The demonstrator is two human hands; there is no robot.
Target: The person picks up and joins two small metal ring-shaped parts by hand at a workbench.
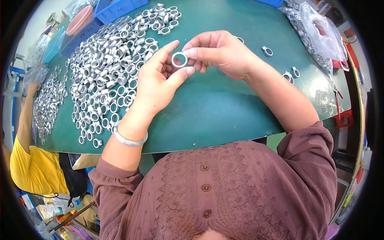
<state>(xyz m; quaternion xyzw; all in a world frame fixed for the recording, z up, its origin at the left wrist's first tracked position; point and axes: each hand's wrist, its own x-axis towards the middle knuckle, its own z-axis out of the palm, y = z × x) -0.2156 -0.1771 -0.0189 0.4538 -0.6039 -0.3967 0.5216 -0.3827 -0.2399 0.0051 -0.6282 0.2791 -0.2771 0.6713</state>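
- While holding a small, round, silver-grey metal ring (pixel 173 60) above a smooth green worktop (pixel 208 116), turns its open centre toward the camera.
- With the right hand (pixel 224 54), pinches the ring at its upper right edge in a closed grip, with thumb in front and fingers bent behind.
- With the left hand (pixel 158 82), curves a half-curled grip round the ring's left and lower sides, with thumb tip just under it and forefinger raised above; cannot tell whether clamped on it.
- On the left wrist, wears a pale, rounded bangle (pixel 130 142).
- Left of both hands: a broad heap of silver-grey metal rings (pixel 108 64).
- Farther left: a heap of smaller grey metal pieces (pixel 52 100), near another person's yellow sleeve (pixel 38 166).
- Behind: a blue plastic crate (pixel 116 11) and a pink plastic basin (pixel 80 20).
- To the right: a loose metal ring (pixel 268 51), red-handled pliers (pixel 337 102) and a clear plastic bag (pixel 314 20).
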